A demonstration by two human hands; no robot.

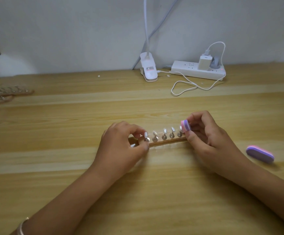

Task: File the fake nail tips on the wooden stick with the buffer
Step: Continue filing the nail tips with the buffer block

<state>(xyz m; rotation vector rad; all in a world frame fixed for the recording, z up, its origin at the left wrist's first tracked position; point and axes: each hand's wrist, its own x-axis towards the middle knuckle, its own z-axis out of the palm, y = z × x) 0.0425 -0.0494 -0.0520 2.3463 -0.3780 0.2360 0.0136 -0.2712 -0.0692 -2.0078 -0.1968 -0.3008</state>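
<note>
- Wood grain in pale honey bands runs across the table (154, 192), its surface smooth with a dull sheen.
- A flat, narrow wooden stick (167, 141) lies near the middle of the table between the two hands, angled a little up to the right.
- Five small metal stands (163, 136) with round bases rise from the stick in a row. Each carries a glossy, translucent fake nail tip (164, 130), except that the leftmost tip looks opaque white.
- The left hand (120, 143) has its fingers and thumb curled round the left end of the stick, pinching it by the first stand.
- The right hand (209, 136) pinches a small oblong buffer (185, 125) between thumb and curled fingers. The buffer is a layered foam block of pink, white and purple bands with rounded ends.
- The buffer stands on edge at the right end of the row, touching or just beside the last nail tip; I cannot tell which.
- A second buffer (260, 153), purple on top with a pink layer under it, lies flat on the table to the right of the right hand.
- At the back by the wall sit a white plastic clip lamp (148, 68) with a bendy neck and a white power strip (197, 72) holding a charger (204, 62), whose thin white cable (185, 85) loops loosely.
- Two more sticks with stands (7, 94) lie at the far left, blurred.
- A thin metal bracelet (21, 226) circles the left wrist.
</note>
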